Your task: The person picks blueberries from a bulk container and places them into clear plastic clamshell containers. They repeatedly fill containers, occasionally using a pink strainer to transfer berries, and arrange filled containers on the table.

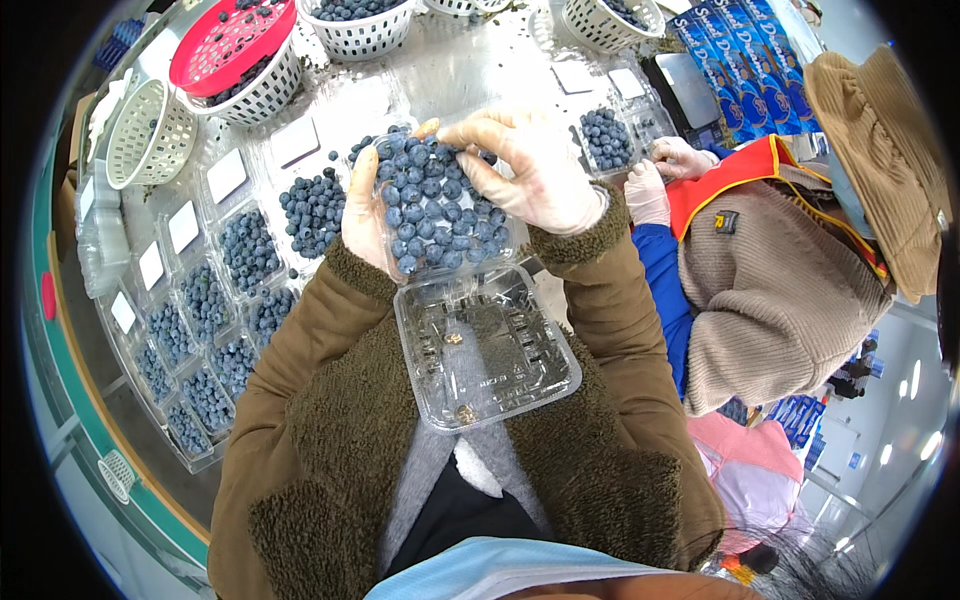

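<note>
My gloved left hand holds a clear plastic clamshell box by its left side. Blueberries fill its tray, and the hinged lid hangs back towards my chest. Over the box's far right corner is my gloved right hand, thumb and forefinger apart near the berries. No berry is plainly gripped between them; its other fingers are partly hidden. Just left of my left hand lies another filled open clamshell.
Filled clamshells with white pads in their lids cover the table's left side. White baskets, one under a red colander, stand at the back. On the right, a co-worker's gloved hands are beside another clamshell and a scale.
</note>
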A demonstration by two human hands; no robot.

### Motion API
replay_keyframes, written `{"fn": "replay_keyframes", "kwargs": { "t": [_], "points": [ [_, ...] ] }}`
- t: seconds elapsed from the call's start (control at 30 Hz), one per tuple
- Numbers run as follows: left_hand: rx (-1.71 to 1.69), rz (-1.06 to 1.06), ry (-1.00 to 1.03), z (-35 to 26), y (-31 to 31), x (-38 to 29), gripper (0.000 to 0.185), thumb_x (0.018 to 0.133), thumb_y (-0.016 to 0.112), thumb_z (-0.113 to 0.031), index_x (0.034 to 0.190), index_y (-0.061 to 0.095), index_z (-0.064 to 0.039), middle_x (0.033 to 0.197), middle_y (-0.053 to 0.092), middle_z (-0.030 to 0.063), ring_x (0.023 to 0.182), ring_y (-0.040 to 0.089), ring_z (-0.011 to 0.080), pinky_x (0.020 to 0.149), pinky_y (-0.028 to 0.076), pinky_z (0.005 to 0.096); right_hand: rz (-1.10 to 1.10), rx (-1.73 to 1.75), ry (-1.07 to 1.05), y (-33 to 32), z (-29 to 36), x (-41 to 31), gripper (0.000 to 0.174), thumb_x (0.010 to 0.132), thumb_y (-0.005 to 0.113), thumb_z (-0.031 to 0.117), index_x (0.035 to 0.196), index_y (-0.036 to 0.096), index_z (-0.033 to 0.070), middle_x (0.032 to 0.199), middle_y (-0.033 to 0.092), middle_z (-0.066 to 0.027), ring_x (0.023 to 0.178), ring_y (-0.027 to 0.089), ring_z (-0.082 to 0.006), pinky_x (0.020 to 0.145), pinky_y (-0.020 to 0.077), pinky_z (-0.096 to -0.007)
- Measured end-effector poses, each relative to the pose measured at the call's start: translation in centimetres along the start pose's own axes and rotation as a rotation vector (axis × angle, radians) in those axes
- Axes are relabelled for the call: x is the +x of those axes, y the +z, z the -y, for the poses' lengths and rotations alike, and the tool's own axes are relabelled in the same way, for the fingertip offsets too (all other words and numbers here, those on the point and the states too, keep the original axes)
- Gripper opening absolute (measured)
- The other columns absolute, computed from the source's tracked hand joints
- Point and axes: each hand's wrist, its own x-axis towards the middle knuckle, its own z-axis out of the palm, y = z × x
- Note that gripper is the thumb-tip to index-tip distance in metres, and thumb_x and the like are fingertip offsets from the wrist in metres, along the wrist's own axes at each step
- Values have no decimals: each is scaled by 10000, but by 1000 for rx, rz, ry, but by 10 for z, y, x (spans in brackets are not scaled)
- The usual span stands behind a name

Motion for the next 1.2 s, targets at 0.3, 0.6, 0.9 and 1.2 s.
{"fn": "replay_keyframes", "kwargs": {
  "t": [0.3,0.6,0.9,1.2],
  "points": [
    [69,-36,-31,3,-6,3,580,959,431,-514,1326,483,-68,1225,595,138,1073,617,267,924,525,442,13,-146,-121,7,1,-7,325,704,629,51,1016,647,142,979,629,-11,877,566,-232,841,415,-379],
    [102,51,-13,-3,-7,9,599,954,426,-540,1349,459,-91,1246,573,185,1079,608,298,913,530,441,32,12,-215,-8,7,-32,303,694,646,9,973,662,124,925,633,-3,764,563,-181,716,449,-329],
    [-28,103,-74,1,-5,11,642,954,414,-526,1418,376,-85,1326,509,224,1176,539,374,955,476,542,-347,134,190,-16,-2,-78,221,891,570,21,1078,688,33,952,680,-84,795,625,-160,744,487,-269],
    [-22,86,-87,2,-3,9,607,964,393,-505,1391,439,-76,1330,532,191,1183,543,353,1001,435,535,-281,264,333,-10,-8,-89,207,876,586,24,1056,688,23,976,687,-105,901,649,-203,828,490,-303]
  ]
}}
